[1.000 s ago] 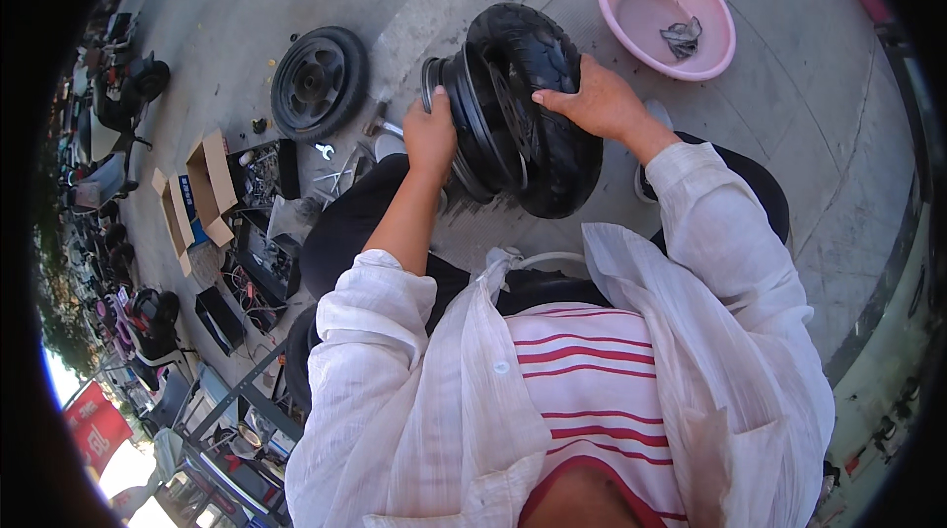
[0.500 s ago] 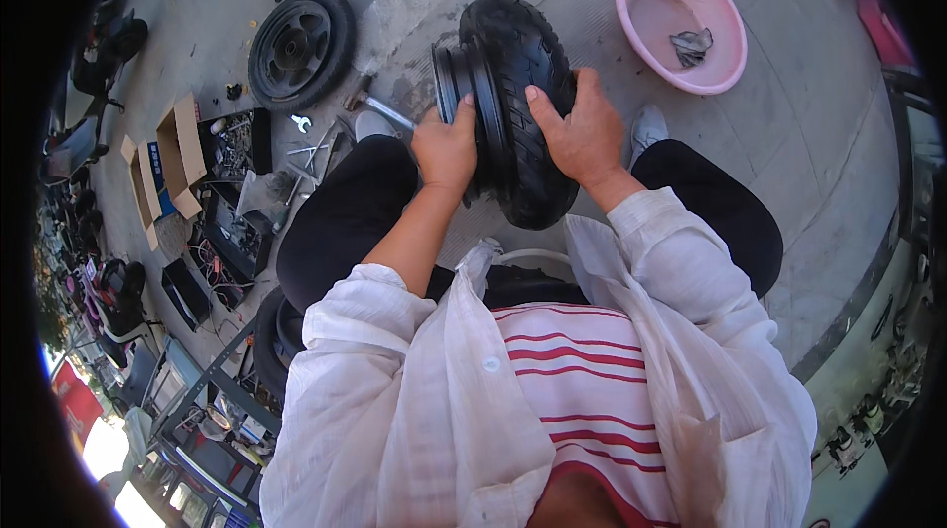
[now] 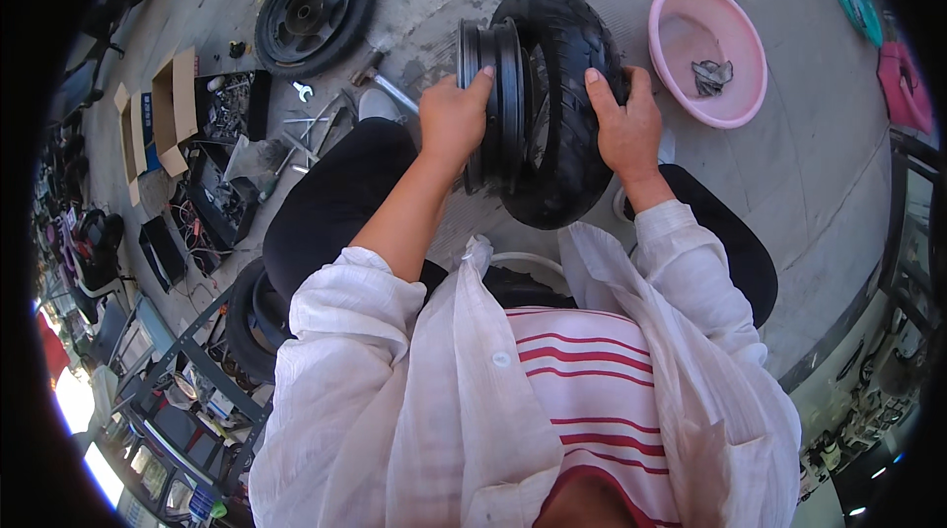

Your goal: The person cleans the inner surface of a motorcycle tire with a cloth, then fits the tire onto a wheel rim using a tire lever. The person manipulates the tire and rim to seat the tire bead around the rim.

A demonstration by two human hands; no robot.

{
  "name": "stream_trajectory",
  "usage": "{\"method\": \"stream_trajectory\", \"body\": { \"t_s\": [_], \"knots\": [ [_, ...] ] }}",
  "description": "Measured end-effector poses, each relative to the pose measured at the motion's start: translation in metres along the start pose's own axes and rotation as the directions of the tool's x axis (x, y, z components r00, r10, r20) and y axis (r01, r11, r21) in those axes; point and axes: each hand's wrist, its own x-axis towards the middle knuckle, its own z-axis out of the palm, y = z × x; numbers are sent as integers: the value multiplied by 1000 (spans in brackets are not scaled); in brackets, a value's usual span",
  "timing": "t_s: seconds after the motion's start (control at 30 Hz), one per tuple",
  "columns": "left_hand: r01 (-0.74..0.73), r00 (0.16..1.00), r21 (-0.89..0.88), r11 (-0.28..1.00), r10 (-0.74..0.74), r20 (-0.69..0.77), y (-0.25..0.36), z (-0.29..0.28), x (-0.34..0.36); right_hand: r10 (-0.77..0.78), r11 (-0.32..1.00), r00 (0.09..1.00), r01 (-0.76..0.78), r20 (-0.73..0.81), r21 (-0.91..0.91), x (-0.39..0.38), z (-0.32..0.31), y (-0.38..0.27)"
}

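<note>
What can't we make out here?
All in the head view:
Left grip: fingertips hidden by the hand itself and the wheel rim.
Right grip: fingertips hidden by the hand and held tyre.
Rim and tyre undersides: face away from the camera.
Small parts in the box: too small to identify.
Lower-left tyre: partly covered by trouser leg and sleeve.

Around you spreads a faintly seamed grey concrete floor (image 3: 814, 158); parked scooters (image 3: 96, 242) line your far left, near a dark metal frame (image 3: 184, 342), and bright light (image 3: 74, 402) glares beyond it.
</note>
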Motion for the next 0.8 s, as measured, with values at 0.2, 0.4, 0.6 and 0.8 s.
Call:
{"method": "stream_trajectory", "body": {
  "t_s": [0.2, 0.4, 0.6, 0.8],
  "knots": [
    [215, 977, -302, 929, -209, 50, 42, -12, -15, -3, 999, 1000, 2, 10, 37, -10, -1, 0],
    [118, 992, -243, 963, -124, -7, 12, -4, -15, -15, 1000, 1000, 15, 6, 1, -14, 3, -6],
    [76, 994, -105, 992, -83, -69, 2, 1, -24, -2, 1000, 1000, 2, -13, 0, -16, 3, -7],
    [54, 987, -107, 993, -70, -147, 1, 13, -36, -14, 1000, 1000, 14, 8, 23, -18, 2, 4]
  ]
}}
